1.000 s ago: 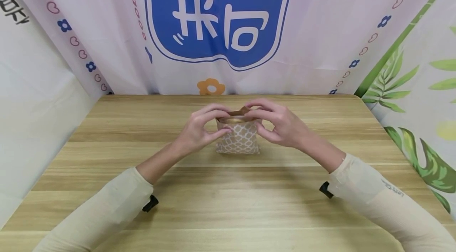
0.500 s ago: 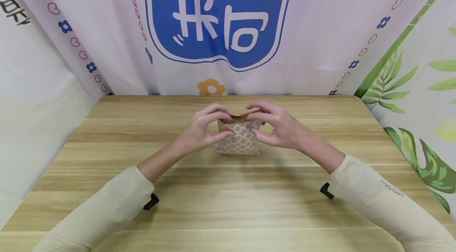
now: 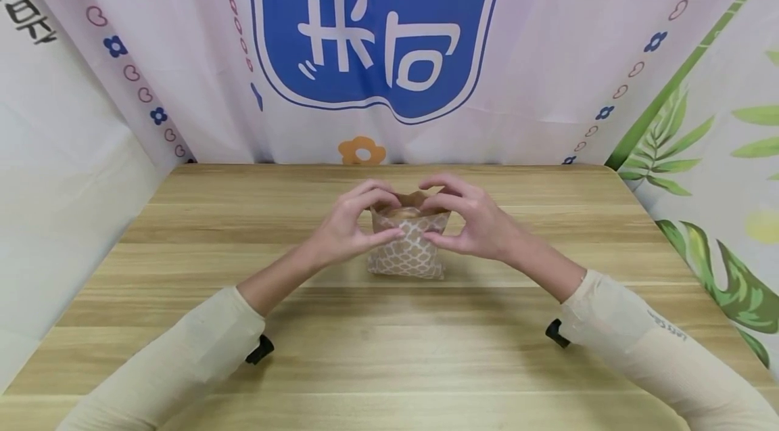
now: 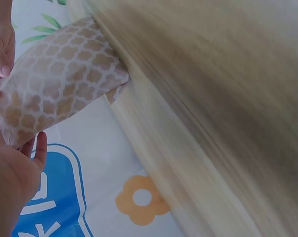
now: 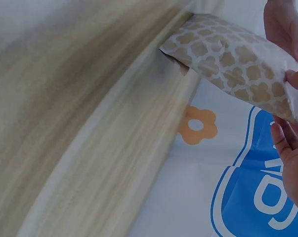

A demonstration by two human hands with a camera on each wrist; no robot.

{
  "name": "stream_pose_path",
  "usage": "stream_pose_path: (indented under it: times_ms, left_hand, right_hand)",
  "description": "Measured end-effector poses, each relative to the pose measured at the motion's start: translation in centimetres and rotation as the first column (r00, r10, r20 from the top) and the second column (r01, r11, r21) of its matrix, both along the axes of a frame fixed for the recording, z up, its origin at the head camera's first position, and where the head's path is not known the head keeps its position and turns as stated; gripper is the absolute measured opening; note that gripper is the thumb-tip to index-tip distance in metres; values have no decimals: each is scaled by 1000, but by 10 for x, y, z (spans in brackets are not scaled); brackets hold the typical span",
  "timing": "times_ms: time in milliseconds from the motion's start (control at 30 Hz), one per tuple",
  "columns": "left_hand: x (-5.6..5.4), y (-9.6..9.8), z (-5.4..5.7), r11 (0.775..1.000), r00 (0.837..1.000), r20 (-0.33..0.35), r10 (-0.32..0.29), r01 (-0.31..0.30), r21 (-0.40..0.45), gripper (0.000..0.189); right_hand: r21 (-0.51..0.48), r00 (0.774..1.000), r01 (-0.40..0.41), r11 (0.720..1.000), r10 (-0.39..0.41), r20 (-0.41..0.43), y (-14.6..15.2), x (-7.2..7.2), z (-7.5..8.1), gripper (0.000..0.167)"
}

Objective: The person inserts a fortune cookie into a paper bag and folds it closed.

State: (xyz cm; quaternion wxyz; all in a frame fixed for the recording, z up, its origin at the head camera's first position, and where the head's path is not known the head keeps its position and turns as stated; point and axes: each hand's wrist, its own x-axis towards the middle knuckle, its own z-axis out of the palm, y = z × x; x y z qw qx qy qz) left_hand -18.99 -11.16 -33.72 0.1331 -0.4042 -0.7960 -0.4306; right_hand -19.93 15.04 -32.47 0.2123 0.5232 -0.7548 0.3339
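Observation:
A small brown paper bag (image 3: 404, 256) with a white lattice pattern stands at the back middle of the table in the head view, its mouth uppermost and spread. Inside the mouth shows a round golden-brown item (image 3: 402, 213) under something clear and shiny; most of it is hidden. My left hand (image 3: 353, 227) holds the bag's left side, thumb on the front and fingers over the rim. On the right side my right hand (image 3: 471, 220) grips the rim likewise. Both wrist views show the bag's patterned front (image 4: 60, 74) held between thumbs and fingers.
The wood-grain table (image 3: 389, 350) spreads around the bag. Behind its far edge hangs a printed curtain (image 3: 541, 65) with a blue emblem. A leaf-patterned cloth (image 3: 712, 187) hangs at the right. Black fittings (image 3: 260, 348) stick out below both sleeves.
The bag has come slightly toward me and its mouth has spread wider, with the round item showing again after being mostly covered half a second ago. Both hands moved slightly inward and toward me.

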Motion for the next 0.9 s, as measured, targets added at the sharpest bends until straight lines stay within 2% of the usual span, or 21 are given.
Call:
stream_pose_path:
  times_ms: [200,433,633,900]
  left_hand:
    - [3,1,1,999,997,73,-9,6,41,47]
    - [8,3,0,994,986,162,-28,10,111,51]
    - [10,3,-2,991,986,164,-32,10,131,53]
    - [9,2,-3,991,989,147,-34,14,132,54]
  right_hand:
    - [-25,998,41,999,-40,42,-2,6,-3,35]
    - [-30,986,86,996,-81,149,-3,13,-5,35]
    - [-15,982,92,996,-89,165,-4,15,-4,33]
    - [14,991,70,997,-71,115,-4,15,-5,27]
